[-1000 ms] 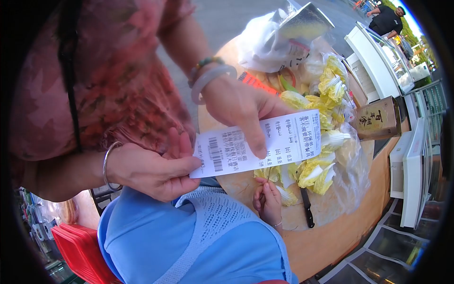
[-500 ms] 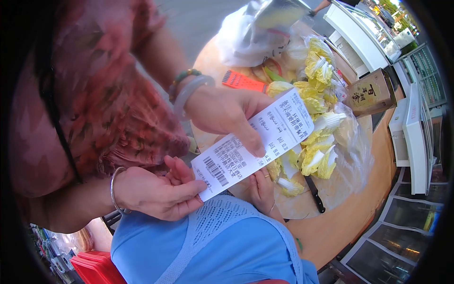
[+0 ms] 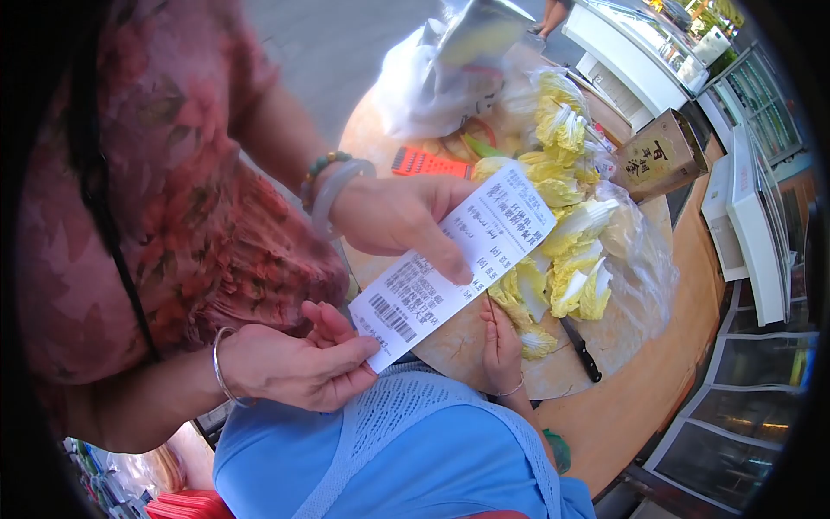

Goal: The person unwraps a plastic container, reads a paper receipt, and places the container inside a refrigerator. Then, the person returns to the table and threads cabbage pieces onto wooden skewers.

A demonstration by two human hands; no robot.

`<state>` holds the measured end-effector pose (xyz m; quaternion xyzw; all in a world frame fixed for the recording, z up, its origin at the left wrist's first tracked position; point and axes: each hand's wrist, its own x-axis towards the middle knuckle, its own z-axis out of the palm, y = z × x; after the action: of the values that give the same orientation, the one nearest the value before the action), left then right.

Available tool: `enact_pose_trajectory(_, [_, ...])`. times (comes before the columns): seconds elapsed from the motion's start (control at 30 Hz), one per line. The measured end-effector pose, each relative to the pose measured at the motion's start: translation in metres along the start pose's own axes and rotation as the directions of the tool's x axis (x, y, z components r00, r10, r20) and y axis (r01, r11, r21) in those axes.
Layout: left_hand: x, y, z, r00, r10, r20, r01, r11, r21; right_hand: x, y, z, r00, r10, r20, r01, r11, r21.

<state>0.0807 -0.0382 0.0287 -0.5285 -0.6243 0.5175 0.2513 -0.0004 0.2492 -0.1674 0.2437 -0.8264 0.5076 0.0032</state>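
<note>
Behind the paper, round-looking table with yellow cabbage leaves, black-handled knife just beside them, orange grater, and white plastic bag close to the grater. On the other side of the leaves, clear bag and brown box.

At the centre of the view, receipt, above the table, printed side toward the camera, slanting, with the barcode end at lower left. Grips it around the middle with left hand, thumb pressed on the print, other fingers mostly hidden. Pinches the barcode end with right hand, fingers curled and closed on the corner. Cannot tell how strong the pressure is.

In the lower part of the view, person in blue clothing, with one bare hand beside the cabbage leaves; perhaps with something thin in the fingers, too small to tell.

Seems, by judgement, to be a step of holding the receipt spread out between both hands. For any next move, probably calls for a light and even hold, without creasing the thin paper, and for a small shift of the left thumb to uncover the lines below it.
</note>
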Motion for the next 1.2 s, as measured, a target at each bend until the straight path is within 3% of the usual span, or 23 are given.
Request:
enact_pose_trajectory(0.17, [0.000,0.000,0.000,1.000,0.011,0.001,-0.011,0.996,0.086,0.005,0.006,-0.007,0.999,0.024,-0.046,-0.024,1.000,0.004])
enact_pose_trajectory(0.27, [-0.001,-0.002,0.000,1.000,0.018,0.002,-0.018,1.000,0.007,0.005,0.003,-0.010,0.998,0.063,-0.025,-0.063,0.998,0.009])
enact_pose_trajectory(0.37, [0.001,0.001,0.000,0.999,-0.032,0.021,0.034,0.991,-0.130,0.000,0.003,-0.016,1.000,-0.011,-0.015,0.009,0.996,-0.088])
enact_pose_trajectory(0.43, [0.001,0.001,0.001,1.000,-0.006,0.019,0.007,0.998,-0.060,-0.004,-0.011,-0.025,0.934,0.335,0.122,-0.340,0.940,0.023])
enact_pose_trajectory(0.67, [0.003,0.007,0.004,0.998,-0.055,0.018,0.057,0.991,-0.125,-0.029,-0.004,-0.033,0.890,0.375,0.260,-0.408,0.909,0.084])
enact_pose_trajectory(0.73, [0.004,0.007,0.005,0.994,-0.104,0.014,0.105,0.982,-0.158,-0.036,-0.001,-0.031,0.944,0.225,0.240,-0.241,0.970,0.039])
enact_pose_trajectory(0.77, [0.007,0.011,0.009,0.986,-0.167,0.014,0.166,0.961,-0.219,-0.039,-0.002,-0.031,0.944,0.231,0.236,-0.250,0.967,0.050])
enact_pose_trajectory(0.83, [0.027,0.029,0.025,0.887,-0.459,0.053,0.418,0.749,-0.514,-0.045,-0.004,-0.032,0.932,0.283,0.227,-0.293,0.956,0.013])
enact_pose_trajectory(0.87, [0.047,0.044,0.037,0.764,-0.631,0.131,0.513,0.472,-0.717,-0.047,-0.004,-0.032,0.948,0.250,0.196,-0.259,0.966,0.020])
enact_pose_trajectory(0.9, [0.077,0.064,0.052,0.578,-0.752,0.318,0.504,0.022,-0.863,-0.050,-0.005,-0.033,0.944,0.281,0.170,-0.290,0.957,0.030])
enact_pose_trajectory(0.93, [0.106,0.086,0.070,0.440,-0.743,0.504,0.425,-0.321,-0.846,-0.052,-0.005,-0.035,0.921,0.330,0.207,-0.348,0.936,0.057])
enact_pose_trajectory(0.97, [0.132,0.106,0.085,0.335,-0.692,0.639,0.361,-0.532,-0.766,-0.053,-0.004,-0.038,0.894,0.372,0.248,-0.402,0.912,0.081])
enact_pose_trajectory(1.1, [0.169,0.137,0.107,0.332,-0.662,0.672,0.462,-0.507,-0.727,-0.061,-0.001,-0.040,0.921,0.330,0.208,-0.371,0.904,0.211])
enact_pose_trajectory(1.17, [0.170,0.138,0.109,0.332,-0.659,0.675,0.487,-0.493,-0.721,-0.062,0.000,-0.040,0.920,0.350,0.179,-0.384,0.896,0.224])
enact_pose_trajectory(1.2, [0.170,0.140,0.110,0.340,-0.679,0.651,0.481,-0.469,-0.740,-0.064,0.000,-0.042,0.922,0.346,0.173,-0.372,0.917,0.147])
